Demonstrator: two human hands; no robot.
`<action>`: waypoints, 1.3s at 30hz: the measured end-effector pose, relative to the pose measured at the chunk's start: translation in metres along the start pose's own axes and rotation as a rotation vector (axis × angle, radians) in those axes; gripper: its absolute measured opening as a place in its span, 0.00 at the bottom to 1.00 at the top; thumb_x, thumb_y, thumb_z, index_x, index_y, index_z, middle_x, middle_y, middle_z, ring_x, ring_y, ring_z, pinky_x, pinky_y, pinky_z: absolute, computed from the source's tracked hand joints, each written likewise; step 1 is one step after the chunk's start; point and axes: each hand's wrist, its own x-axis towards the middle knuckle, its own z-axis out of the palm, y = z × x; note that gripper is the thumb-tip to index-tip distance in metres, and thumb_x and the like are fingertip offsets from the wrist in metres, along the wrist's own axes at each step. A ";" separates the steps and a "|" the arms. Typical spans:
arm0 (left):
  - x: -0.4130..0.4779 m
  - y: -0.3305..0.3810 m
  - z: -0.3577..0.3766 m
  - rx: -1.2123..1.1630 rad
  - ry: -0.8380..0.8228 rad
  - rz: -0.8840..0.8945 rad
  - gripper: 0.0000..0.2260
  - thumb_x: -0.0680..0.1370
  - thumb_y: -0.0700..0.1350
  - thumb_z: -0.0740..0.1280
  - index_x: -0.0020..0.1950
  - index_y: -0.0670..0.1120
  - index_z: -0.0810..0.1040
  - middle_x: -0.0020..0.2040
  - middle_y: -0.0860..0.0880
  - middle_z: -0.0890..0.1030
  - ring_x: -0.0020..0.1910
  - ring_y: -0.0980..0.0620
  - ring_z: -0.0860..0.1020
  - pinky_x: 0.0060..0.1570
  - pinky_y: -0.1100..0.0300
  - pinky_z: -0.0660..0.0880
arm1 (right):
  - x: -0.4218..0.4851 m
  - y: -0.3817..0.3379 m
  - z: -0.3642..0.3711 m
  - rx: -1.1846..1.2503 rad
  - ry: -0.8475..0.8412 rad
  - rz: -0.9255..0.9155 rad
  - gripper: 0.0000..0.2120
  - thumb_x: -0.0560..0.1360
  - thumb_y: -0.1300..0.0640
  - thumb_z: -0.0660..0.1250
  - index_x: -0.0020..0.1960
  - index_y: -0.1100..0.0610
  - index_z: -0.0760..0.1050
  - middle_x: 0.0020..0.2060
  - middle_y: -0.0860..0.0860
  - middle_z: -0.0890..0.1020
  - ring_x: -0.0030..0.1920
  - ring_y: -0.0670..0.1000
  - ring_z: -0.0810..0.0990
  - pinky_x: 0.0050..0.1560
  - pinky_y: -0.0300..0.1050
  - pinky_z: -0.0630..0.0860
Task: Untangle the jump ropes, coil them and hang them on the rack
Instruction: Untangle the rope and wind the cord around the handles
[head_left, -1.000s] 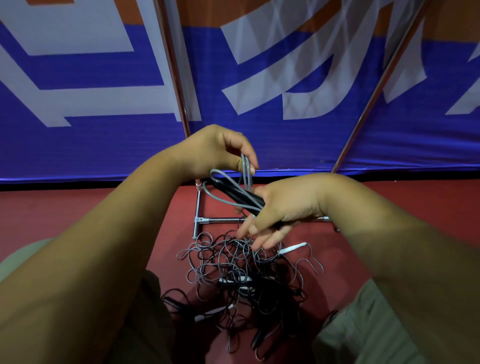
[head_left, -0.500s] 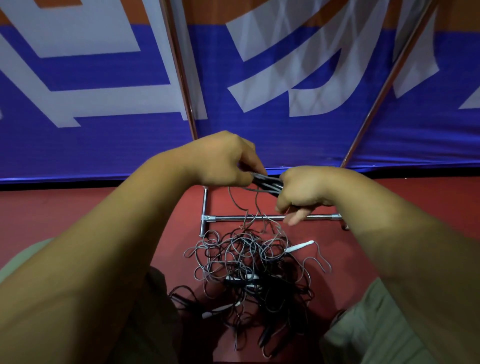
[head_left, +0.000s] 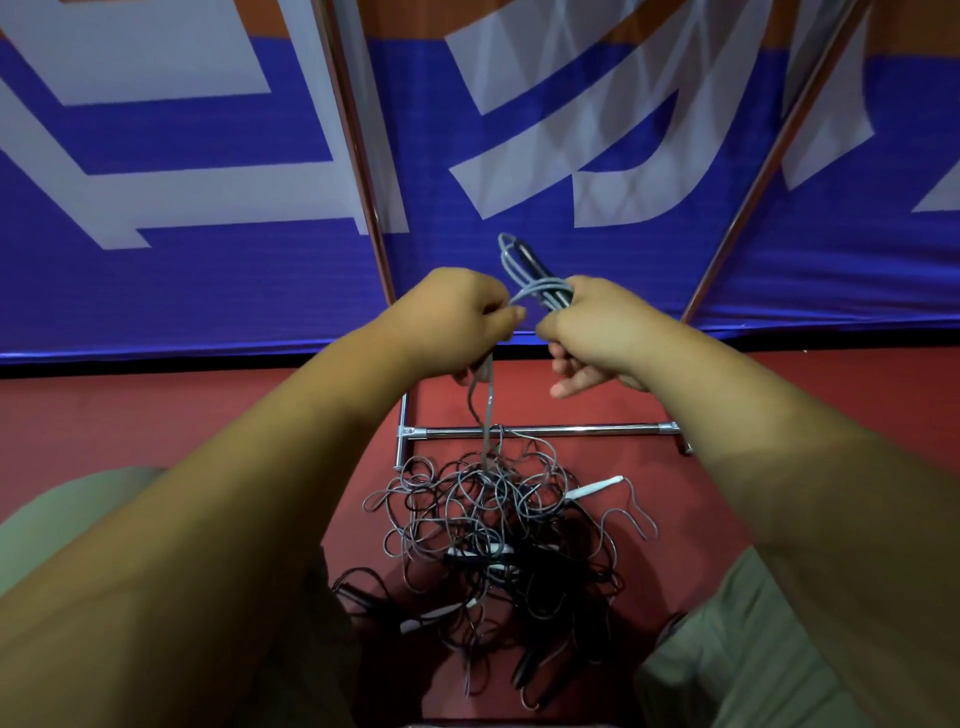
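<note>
A grey cord (head_left: 485, 410) is pinched in the curled left hand (head_left: 457, 322), above the rack's bar (head_left: 571, 429). A bundle (head_left: 535, 275) of coils and black handles is gripped by the right hand (head_left: 597, 332), also above the bar. The cord is hung down into the tangle (head_left: 498, 530) lying just before the bar, perhaps touching it.

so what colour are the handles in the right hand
Black handles, wrapped in grey cord; head view shows it.
</note>
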 end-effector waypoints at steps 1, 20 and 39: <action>0.000 0.000 0.000 -0.115 0.013 -0.019 0.14 0.85 0.50 0.68 0.45 0.42 0.80 0.33 0.44 0.83 0.29 0.49 0.84 0.29 0.65 0.77 | 0.001 -0.001 0.000 0.039 0.035 -0.006 0.13 0.80 0.65 0.62 0.64 0.57 0.71 0.40 0.57 0.77 0.30 0.51 0.76 0.32 0.49 0.82; 0.005 0.032 -0.030 -0.638 0.435 -0.069 0.17 0.85 0.52 0.65 0.45 0.41 0.80 0.28 0.42 0.78 0.27 0.45 0.81 0.30 0.53 0.81 | -0.015 -0.044 -0.018 0.669 0.068 -0.312 0.09 0.81 0.64 0.65 0.57 0.54 0.69 0.29 0.50 0.70 0.25 0.47 0.60 0.28 0.39 0.55; 0.000 -0.017 -0.063 -0.190 0.031 -0.053 0.04 0.81 0.46 0.73 0.51 0.54 0.87 0.41 0.54 0.87 0.44 0.57 0.86 0.52 0.56 0.81 | -0.003 -0.037 -0.024 0.130 0.289 -0.233 0.11 0.75 0.64 0.67 0.52 0.54 0.69 0.34 0.53 0.71 0.27 0.51 0.66 0.27 0.43 0.64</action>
